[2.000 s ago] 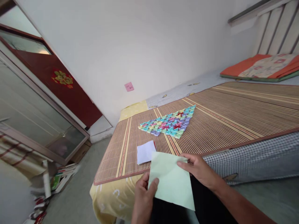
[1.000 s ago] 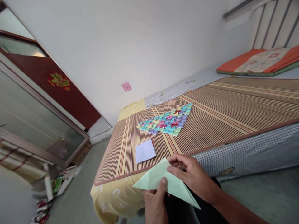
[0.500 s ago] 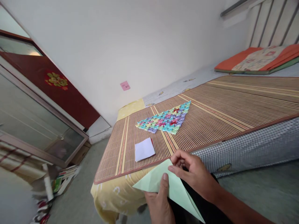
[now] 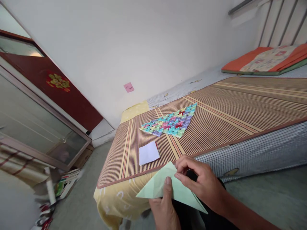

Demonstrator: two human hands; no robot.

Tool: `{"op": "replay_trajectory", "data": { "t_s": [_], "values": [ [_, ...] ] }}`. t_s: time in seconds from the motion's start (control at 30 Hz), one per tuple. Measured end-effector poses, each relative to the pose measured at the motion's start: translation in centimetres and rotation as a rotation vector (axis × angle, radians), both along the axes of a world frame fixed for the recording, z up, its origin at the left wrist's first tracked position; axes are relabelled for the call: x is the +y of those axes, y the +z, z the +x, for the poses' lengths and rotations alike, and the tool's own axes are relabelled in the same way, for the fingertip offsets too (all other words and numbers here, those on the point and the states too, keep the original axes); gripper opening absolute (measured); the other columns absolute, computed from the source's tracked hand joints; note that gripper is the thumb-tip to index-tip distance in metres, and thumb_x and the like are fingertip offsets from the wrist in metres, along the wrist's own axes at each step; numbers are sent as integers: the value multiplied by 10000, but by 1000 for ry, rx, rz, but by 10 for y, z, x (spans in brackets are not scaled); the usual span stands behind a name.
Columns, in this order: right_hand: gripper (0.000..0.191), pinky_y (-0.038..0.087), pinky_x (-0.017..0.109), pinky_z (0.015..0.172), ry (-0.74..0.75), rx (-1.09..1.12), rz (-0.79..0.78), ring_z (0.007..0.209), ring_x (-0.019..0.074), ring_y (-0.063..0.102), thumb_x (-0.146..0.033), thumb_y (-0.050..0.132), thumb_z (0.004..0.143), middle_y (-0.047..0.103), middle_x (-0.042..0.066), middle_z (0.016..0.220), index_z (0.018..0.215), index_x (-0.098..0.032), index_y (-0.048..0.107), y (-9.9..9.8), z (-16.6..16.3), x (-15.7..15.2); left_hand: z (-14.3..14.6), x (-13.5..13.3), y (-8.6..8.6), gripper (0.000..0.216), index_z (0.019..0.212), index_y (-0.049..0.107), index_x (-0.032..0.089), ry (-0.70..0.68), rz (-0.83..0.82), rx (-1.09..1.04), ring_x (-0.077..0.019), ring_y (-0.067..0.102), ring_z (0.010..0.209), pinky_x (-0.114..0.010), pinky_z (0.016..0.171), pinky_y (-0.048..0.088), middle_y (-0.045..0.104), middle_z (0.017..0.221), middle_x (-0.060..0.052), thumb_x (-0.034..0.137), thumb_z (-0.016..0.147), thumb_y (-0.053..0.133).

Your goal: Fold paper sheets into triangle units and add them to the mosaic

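A pale green sheet of paper [image 4: 155, 187], folded into a triangle, is held low in front of me over my dark trousers. My left hand [image 4: 164, 207] grips it from below, thumb pressed on its face. My right hand [image 4: 200, 182] pinches the fold's upper right part with curled fingers. Just beyond, on the striped bamboo mat [image 4: 240, 111], lies a small stack of white paper squares [image 4: 148, 153]. Farther back sits a multicoloured triangular piece made of many folded paper units [image 4: 171, 123].
The mat covers a bed with a yellow sheet [image 4: 112, 199] and a checked side panel [image 4: 259, 151]. An orange folded quilt [image 4: 266, 60] lies at the far right. A glass cabinet door [image 4: 35, 127] and scattered books [image 4: 62, 187] are at the left on the floor.
The flat green square has been folded over into a triangle between my hands. Since half a second ago both hands have shifted only slightly along the fold.
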State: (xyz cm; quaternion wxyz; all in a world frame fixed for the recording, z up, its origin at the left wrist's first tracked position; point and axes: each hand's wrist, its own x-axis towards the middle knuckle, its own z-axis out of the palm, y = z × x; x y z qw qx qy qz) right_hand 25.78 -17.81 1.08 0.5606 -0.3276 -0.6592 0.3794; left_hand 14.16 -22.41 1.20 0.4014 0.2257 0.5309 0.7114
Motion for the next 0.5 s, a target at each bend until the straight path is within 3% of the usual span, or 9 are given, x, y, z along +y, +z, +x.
{"op": "replay_trajectory", "data": {
  "t_s": [0.1,0.23,0.37,0.5],
  "values": [
    [113,476,273,715,3,9,-3,764,160,592,-195,607,915,630,7,839,807,-218,584,-1,1,-1,1,0,-1,395,962,784,102,-6,-8,7,-342,767,925,-425,807,635,804,932,-144,349,669,882],
    [151,472,286,733,70,66,-129,777,172,580,-272,615,938,611,10,812,799,-211,611,-1,2,0,2,-1,-2,431,1019,772,114,-25,15,-15,-322,775,881,-435,840,622,808,948,-130,307,653,893],
    [234,468,280,703,179,204,-281,770,172,564,-327,665,903,589,16,811,722,-198,592,0,3,2,2,-1,-3,531,1122,744,119,-43,37,-25,-334,771,916,-443,851,617,808,954,-131,316,652,893],
    [275,449,270,683,168,254,-306,747,160,537,-307,691,868,547,4,774,658,-194,554,2,4,2,1,-1,-4,599,1212,711,118,-89,41,-44,-344,758,979,-436,865,609,804,984,-140,316,674,883]
  ]
}}
